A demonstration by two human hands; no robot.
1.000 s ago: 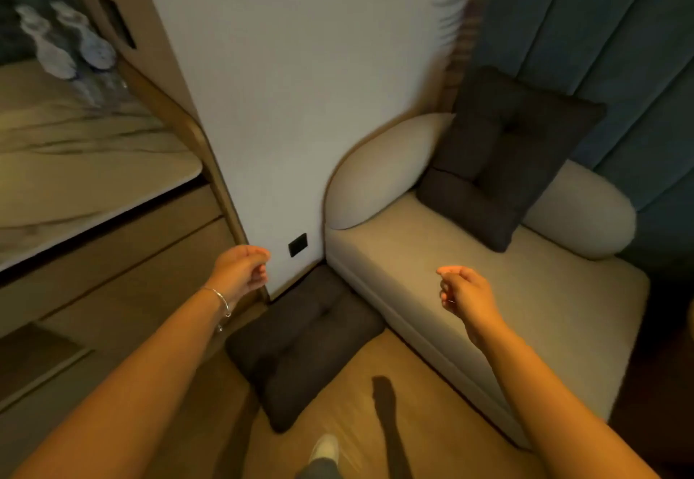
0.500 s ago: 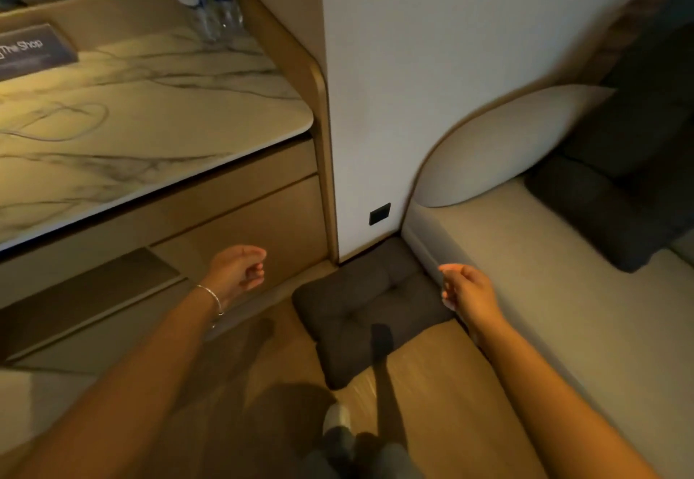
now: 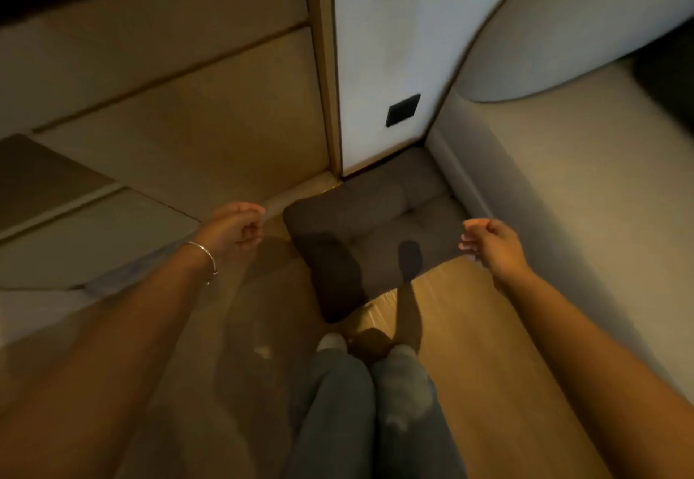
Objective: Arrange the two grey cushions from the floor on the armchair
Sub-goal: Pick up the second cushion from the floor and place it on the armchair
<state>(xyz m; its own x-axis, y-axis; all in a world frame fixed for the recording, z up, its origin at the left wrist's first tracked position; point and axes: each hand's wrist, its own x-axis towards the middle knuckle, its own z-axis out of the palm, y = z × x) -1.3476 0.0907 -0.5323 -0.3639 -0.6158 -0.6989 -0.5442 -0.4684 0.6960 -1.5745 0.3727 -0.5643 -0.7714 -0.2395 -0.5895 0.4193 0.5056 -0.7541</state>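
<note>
A dark grey tufted cushion (image 3: 375, 223) lies flat on the wooden floor, wedged between the white wall panel and the base of the beige armchair (image 3: 571, 185). My left hand (image 3: 234, 227) hovers just left of the cushion, fingers loosely curled, holding nothing. To the cushion's right, above its edge, my right hand (image 3: 490, 240) is also loosely curled and empty. A sliver of the second grey cushion (image 3: 672, 69) shows on the armchair seat at the far right edge.
Wooden drawer fronts (image 3: 180, 110) fill the upper left. A white wall panel (image 3: 390, 47) with a black socket (image 3: 402, 110) stands behind the cushion. My legs in jeans (image 3: 368, 403) and socks stand on the wooden floor (image 3: 469, 366) just before the cushion.
The view has tilted down and closer to the floor cushion. Both hands have dropped toward it, one on each side. The cushion on the armchair has slid almost out of view.
</note>
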